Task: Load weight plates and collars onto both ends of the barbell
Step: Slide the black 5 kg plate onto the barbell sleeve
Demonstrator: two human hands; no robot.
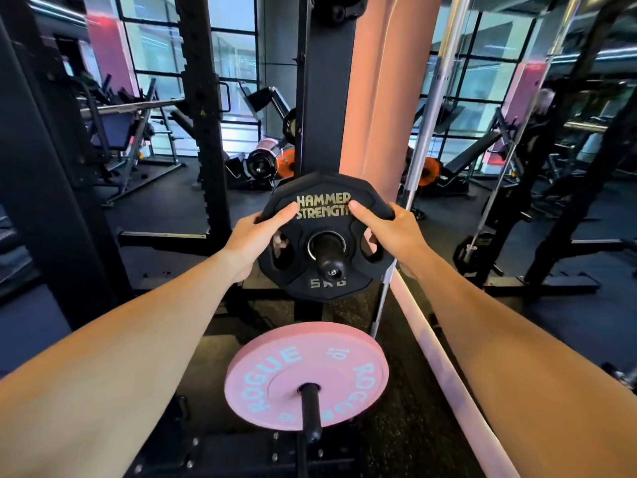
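A black 5 kg Hammer Strength plate (324,281) hangs on a black storage peg (327,257) of the rack, the peg passing through its centre hole. My left hand (255,236) grips the plate's left edge, thumb on its face. My right hand (389,232) holds the right edge, fingers hooked through a grip slot. Below it a pink Rogue 10 plate (272,370) sits on a lower black peg (312,412). A silver barbell (444,98) leans upright just right of the plates. No collar shows.
The black rack upright (324,98) stands behind the plate, beside a pink pillar (382,98) with a mirror on its right. Another rack post (203,132) stands at left, with benches and machines (258,160) on the dark floor beyond.
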